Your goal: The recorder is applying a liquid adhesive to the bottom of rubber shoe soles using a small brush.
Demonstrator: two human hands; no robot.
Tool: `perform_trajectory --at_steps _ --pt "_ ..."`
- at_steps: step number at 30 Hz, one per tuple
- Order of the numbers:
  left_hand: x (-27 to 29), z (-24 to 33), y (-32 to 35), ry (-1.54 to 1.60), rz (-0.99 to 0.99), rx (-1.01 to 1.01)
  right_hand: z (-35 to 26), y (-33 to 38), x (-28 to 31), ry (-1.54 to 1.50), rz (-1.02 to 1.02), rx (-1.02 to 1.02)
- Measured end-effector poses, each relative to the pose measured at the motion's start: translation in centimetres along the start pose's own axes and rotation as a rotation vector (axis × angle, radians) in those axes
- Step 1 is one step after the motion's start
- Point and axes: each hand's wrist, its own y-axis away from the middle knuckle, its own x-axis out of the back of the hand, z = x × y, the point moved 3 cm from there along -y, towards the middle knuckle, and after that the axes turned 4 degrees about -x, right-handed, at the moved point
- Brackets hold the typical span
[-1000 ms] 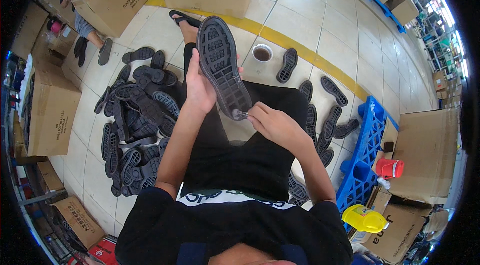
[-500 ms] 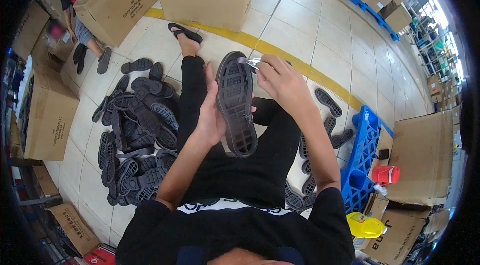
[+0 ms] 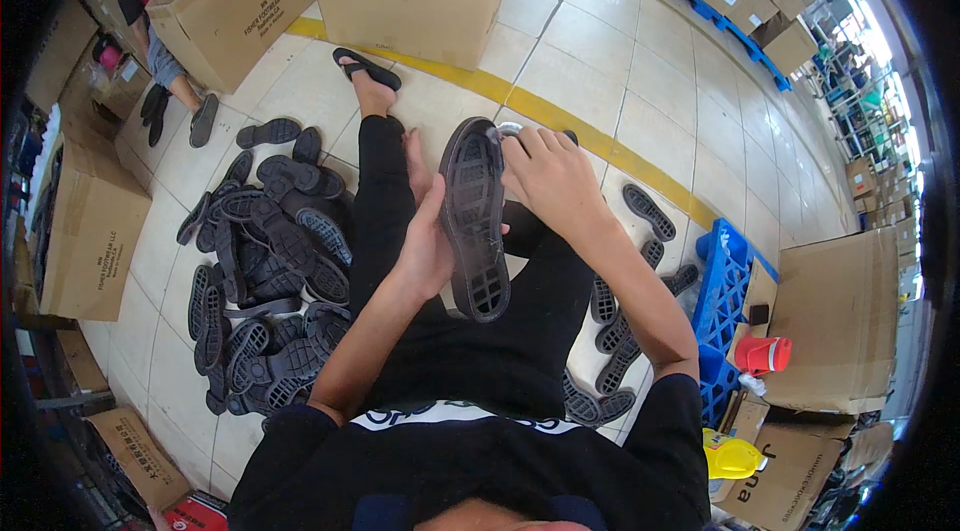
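Note:
A dark shoe sole (image 3: 478, 221) with a grid of hollows stands tilted over my lap, its hollowed side toward me. My left hand (image 3: 428, 246) is closed on it, the thumb along the left edge and a fingertip showing at the right edge. My right hand (image 3: 555, 181) is at the upper right rim, fingers bent around a small, shiny whitish tool (image 3: 510, 129). The tool meets the sole's top end; most of it is hidden by the fingers, so its kind is unclear.
A heap of dark soles (image 3: 275, 241) lies left on the tiled floor; several more soles (image 3: 620, 331) lie right, beside a blue pallet (image 3: 715, 331). A red cup (image 3: 762, 355), a yellow jug (image 3: 732, 455) and cardboard boxes (image 3: 405, 6) surround me. Another person (image 3: 165, 31) sits at far left.
My right hand has come down and turned, now covering more of the tool at the sole's top right rim. The sole has dropped slightly and stands a little more upright.

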Motion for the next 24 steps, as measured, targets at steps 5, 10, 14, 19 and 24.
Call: perform_trajectory --at_steps 5,10,14,19,24 --pt "0.9 0.5 -0.9 0.003 0.039 -0.121 -1.9 1.7 -1.1 -0.086 -0.111 -0.141" --pt "2.0 1.8 -1.6 0.004 0.139 -0.227 -3.8 3.3 0.0 -0.177 -0.157 0.022" --pt "2.1 2.9 -1.7 0.036 -0.005 -0.168 -4.4 4.5 0.8 -0.111 -0.225 0.122" --pt "2.6 4.4 -2.3 0.111 0.122 -0.253 -4.8 5.5 0.8 -0.132 -0.285 0.162" --pt "2.8 4.9 -2.3 0.157 0.116 -0.26 -5.0 5.2 0.9 -0.439 -0.453 0.082"
